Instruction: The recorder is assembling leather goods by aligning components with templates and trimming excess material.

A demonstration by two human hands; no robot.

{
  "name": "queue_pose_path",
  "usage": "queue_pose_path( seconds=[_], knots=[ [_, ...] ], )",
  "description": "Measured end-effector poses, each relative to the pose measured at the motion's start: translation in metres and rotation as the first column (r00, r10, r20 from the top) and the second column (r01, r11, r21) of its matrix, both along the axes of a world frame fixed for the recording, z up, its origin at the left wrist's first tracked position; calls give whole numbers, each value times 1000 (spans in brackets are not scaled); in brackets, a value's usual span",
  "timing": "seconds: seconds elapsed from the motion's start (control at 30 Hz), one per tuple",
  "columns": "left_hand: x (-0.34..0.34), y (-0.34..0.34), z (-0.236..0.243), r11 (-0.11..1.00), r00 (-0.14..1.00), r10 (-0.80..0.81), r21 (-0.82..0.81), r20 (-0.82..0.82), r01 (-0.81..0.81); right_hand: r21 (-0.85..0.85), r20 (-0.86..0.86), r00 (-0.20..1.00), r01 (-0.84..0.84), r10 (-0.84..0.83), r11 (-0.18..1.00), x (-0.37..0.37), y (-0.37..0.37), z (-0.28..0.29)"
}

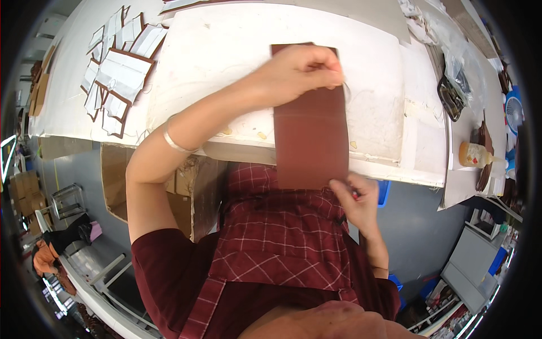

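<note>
While the left grip is closed over the right side of the brown panel, whether it pinches material cannot be determined. The right grip pinches the lower right corner, presumably to steady the end overhanging the counter toward the plaid apron. The left hand obstructs part of the panel. Outward, brown-edged pale pieces lie left; a bottle is right.

Maroon short-sleeved shirt; dark-red apron, white check lines; slim silvery bangle.
</note>
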State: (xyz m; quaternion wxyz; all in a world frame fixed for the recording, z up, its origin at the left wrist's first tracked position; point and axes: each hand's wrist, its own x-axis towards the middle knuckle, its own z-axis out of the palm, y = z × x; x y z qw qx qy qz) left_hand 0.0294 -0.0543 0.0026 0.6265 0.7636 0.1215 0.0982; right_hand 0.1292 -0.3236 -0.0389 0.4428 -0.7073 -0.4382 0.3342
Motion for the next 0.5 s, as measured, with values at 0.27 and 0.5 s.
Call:
queue_pose_path(
  seconds=[0.27,0.5],
  knots=[
    [-267,12,88,898,827,354,405,-437,-170,552,627,714,-125,-311,825,108,77,121],
    [-403,-38,51,-68,-5,997,970,71,235,-93,836,270,-788,478,608,45,103,116]
  ],
)
